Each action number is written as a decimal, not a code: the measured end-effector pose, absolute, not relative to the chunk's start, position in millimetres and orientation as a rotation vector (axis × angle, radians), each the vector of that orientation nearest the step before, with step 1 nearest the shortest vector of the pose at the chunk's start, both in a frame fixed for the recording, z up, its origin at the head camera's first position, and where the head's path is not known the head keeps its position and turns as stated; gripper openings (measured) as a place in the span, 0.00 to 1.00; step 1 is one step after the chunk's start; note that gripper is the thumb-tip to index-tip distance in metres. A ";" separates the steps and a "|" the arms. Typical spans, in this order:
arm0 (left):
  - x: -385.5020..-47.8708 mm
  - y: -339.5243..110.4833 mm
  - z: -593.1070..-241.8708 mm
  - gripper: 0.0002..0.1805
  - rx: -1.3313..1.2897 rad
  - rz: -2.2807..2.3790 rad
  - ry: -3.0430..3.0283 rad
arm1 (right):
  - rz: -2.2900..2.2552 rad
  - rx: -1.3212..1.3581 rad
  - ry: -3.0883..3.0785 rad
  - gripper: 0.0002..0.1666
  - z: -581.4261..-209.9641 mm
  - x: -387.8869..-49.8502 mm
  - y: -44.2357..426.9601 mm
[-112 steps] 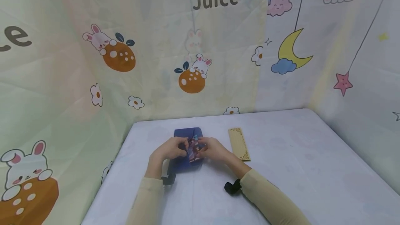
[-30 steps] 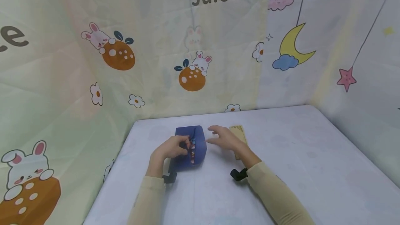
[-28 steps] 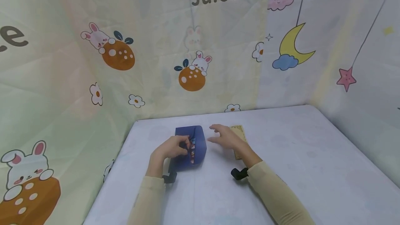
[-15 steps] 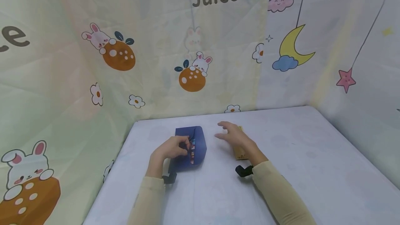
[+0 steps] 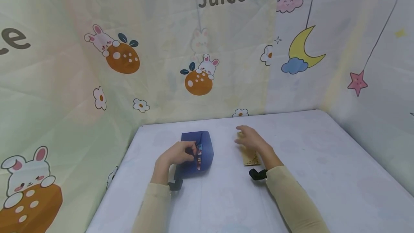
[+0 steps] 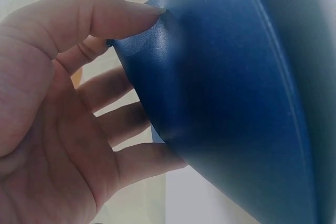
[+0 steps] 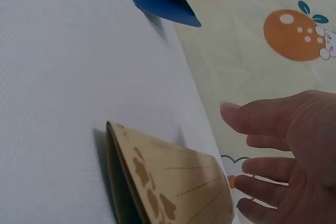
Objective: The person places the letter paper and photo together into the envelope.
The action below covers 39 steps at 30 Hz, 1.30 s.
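Observation:
In the head view a blue envelope (image 5: 207, 150) lies on the table with a colourful printed piece (image 5: 199, 157) showing in its opening. My left hand (image 5: 177, 152) pinches the envelope's edge; in the left wrist view its thumb lies on the blue surface (image 6: 226, 77) and the fingers are behind. My right hand (image 5: 253, 139) hovers over the far part of a tan card with brown ornament (image 5: 251, 158), fingers apart and holding nothing. The right wrist view shows that hand (image 7: 294, 150) beside the folded tan card (image 7: 184, 177), not touching it.
A white-covered table (image 5: 213, 204) stands against hanging cloth printed with rabbits, oranges and a moon (image 5: 300, 49). A dark wrist camera (image 5: 257, 174) is strapped at the right wrist, and another (image 5: 175, 184) at the left.
My right hand has let go of the printed piece and moved right, over the tan card. The printed piece now sits deeper in the envelope. My left hand has kept its place.

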State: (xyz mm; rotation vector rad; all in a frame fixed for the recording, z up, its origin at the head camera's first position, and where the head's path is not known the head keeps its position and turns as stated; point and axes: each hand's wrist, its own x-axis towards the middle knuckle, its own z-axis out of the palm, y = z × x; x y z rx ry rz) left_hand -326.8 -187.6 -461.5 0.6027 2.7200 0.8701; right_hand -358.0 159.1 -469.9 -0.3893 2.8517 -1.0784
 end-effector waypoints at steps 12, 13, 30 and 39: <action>-325.6 -187.2 -458.8 0.11 0.606 0.876 2.734 | -1.018 -0.358 2.871 0.41 -480.6 -363.2 169.7; -325.5 -187.2 -458.9 0.11 0.607 0.877 2.733 | -1.004 -0.348 2.875 0.41 -481.4 -363.5 170.7; -325.8 -186.7 -458.2 0.12 0.618 0.848 2.756 | -0.954 -0.365 2.908 0.47 -485.1 -365.3 173.8; -326.0 -187.2 -459.9 0.12 0.631 0.852 2.754 | -1.026 -0.303 2.864 0.45 -485.1 -364.8 171.6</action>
